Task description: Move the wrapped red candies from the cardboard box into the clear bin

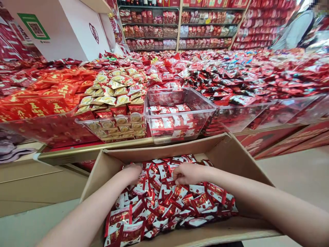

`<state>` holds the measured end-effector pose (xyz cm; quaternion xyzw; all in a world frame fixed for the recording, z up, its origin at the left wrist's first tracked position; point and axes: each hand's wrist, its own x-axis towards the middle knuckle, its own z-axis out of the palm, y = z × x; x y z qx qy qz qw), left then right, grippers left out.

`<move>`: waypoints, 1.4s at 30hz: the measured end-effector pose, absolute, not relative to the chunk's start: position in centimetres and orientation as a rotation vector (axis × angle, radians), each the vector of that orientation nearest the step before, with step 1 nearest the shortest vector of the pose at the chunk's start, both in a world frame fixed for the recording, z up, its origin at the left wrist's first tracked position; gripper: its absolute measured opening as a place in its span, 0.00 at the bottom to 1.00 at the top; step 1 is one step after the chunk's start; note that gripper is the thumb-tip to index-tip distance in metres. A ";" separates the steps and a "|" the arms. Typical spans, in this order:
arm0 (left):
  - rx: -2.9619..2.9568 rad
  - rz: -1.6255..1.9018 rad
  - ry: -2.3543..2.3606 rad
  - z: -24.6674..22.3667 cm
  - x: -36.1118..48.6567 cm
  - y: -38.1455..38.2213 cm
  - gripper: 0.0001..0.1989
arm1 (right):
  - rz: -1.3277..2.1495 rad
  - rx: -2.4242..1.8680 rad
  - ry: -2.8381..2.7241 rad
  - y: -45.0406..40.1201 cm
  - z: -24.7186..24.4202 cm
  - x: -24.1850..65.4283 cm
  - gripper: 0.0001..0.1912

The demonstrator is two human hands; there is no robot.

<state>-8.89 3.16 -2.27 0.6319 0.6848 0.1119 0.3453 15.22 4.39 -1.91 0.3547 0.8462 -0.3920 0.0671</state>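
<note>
A cardboard box (164, 152) filled with small red-and-white wrapped packets (156, 206) stands in front of me, and both hands reach into it. My left hand (132, 173) is at the box's left side, its fingers curled down among the packets and mostly hidden. Farther right, my right hand (189, 173) rests on the packets with its fingers bent inward; what they hold, if anything, cannot be made out. Just beyond the box is a clear plastic bin (180, 115), partly filled with similar red-and-white packets (171, 121).
Left of the clear bin, another bin is heaped with gold durian packets (113, 92); red-orange packets (48, 96) lie beyond it. Dark and red packets (231, 85) fill bins to the right. Stocked shelves (180, 25) line the back. A person (295, 29) stands at far right.
</note>
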 end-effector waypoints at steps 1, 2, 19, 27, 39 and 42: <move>1.652 0.232 1.750 -2.2 -9.1 3.4 0.09 | -1.201 1.075 2.533 4.2 -2.0 15.4 0.09; 1.665 0.185 1.709 -2.0 -9.2 3.7 0.09 | -1.207 1.092 2.523 4.0 -2.1 15.5 0.09; 1.151 0.543 1.202 3.4 -4.1 0.4 0.16 | -2.767 1.617 2.120 2.5 0.5 14.0 0.16; 1.350 0.503 1.204 2.8 -4.6 0.4 0.13 | -2.929 1.579 1.951 2.0 0.1 13.8 0.17; 1.317 0.724 1.269 3.9 -4.7 1.1 0.12 | -3.102 1.586 1.819 2.8 0.7 13.8 0.16; 1.187 0.829 1.181 3.9 -4.2 1.0 0.10 | -3.212 1.609 1.637 2.4 0.6 13.5 0.17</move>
